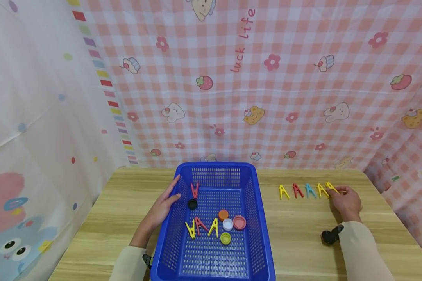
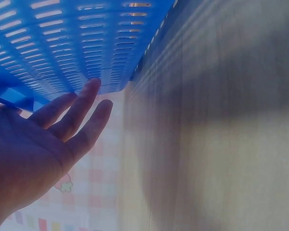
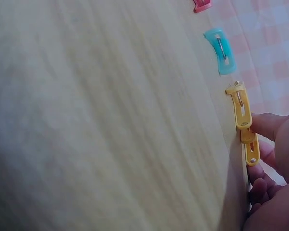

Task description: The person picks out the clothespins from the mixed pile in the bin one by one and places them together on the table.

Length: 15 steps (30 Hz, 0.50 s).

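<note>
My right hand (image 1: 347, 203) pinches a yellow clothespin (image 1: 330, 186) at the right end of a row on the wooden table. Right beside it stands another yellow clothespin (image 1: 321, 190); the two overlap in the right wrist view. Further left in the row are a blue clothespin (image 1: 310, 190), a red clothespin (image 1: 297, 190) and a yellow one at the end. My left hand (image 1: 160, 206) rests against the left side of a blue plastic basket (image 1: 267, 249), its fingers (image 2: 89, 96) fairly straight along the outer wall.
Inside the basket lie red and yellow clothespins, a black cap (image 1: 192, 204), and orange, white, pink and yellow-green caps near the middle. A pink checked cloth (image 1: 232, 128) hangs behind the table (image 1: 295, 234), and a pale cloth hangs at the left.
</note>
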{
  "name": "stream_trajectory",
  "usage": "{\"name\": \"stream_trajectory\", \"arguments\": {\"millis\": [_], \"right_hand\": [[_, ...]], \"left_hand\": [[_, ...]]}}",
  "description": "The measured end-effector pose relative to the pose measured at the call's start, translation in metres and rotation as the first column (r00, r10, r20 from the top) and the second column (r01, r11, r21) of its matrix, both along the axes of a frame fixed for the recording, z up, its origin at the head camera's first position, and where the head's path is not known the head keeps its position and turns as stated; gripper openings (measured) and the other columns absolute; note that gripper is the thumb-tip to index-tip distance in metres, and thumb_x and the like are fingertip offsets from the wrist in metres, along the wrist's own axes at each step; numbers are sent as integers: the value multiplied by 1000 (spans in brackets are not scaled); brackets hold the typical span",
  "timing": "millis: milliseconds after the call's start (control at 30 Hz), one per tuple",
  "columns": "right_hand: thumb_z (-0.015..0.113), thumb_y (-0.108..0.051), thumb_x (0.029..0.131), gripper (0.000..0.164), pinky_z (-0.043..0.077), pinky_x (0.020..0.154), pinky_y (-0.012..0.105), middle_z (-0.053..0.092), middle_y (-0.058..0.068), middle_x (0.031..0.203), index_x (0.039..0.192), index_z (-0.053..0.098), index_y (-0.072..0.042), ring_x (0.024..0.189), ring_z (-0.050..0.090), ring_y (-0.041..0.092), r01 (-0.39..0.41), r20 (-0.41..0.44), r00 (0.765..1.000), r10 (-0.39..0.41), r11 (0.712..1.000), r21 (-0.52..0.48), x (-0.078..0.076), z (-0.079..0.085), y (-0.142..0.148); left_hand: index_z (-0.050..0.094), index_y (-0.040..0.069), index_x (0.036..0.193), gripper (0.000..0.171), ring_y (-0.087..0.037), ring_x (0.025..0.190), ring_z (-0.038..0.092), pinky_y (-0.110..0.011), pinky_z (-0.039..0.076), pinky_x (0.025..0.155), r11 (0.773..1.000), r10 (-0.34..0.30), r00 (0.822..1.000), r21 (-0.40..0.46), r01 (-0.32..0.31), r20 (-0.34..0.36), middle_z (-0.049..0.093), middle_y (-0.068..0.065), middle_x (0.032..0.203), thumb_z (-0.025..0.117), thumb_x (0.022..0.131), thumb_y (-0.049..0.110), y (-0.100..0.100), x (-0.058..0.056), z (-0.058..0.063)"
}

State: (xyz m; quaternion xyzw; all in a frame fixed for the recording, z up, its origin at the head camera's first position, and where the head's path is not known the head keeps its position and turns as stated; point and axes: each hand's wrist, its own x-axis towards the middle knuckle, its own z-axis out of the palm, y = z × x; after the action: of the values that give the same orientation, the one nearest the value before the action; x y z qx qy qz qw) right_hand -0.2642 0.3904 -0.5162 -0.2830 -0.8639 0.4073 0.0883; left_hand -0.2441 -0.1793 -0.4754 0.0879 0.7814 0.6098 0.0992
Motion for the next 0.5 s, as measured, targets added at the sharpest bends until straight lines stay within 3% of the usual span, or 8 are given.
{"name": "stream_trajectory", "arguments": {"millis": [233, 500], "right_hand": [[57, -35, 98, 45, 27, 85, 52, 54, 27, 112, 120, 56, 5, 102, 48, 40, -6, -4, 1000, 7, 1000, 16, 0, -2, -3], [57, -35, 98, 46, 26, 87, 53, 55, 26, 113, 122, 56, 5, 102, 48, 40, 0, -4, 1000, 0, 1000, -5, 1, -3, -4]], "left_hand": [[21, 33, 158, 57, -45, 141, 33, -60, 42, 103, 1000, 8, 1000, -10, -8, -9, 16, -10, 165, 40, 106, 22, 0, 0, 0], [20, 33, 159, 58, -46, 141, 33, -60, 41, 105, 1000, -11, 1000, 1, 11, -10, 15, -11, 165, 41, 106, 23, 0, 0, 1]]}}
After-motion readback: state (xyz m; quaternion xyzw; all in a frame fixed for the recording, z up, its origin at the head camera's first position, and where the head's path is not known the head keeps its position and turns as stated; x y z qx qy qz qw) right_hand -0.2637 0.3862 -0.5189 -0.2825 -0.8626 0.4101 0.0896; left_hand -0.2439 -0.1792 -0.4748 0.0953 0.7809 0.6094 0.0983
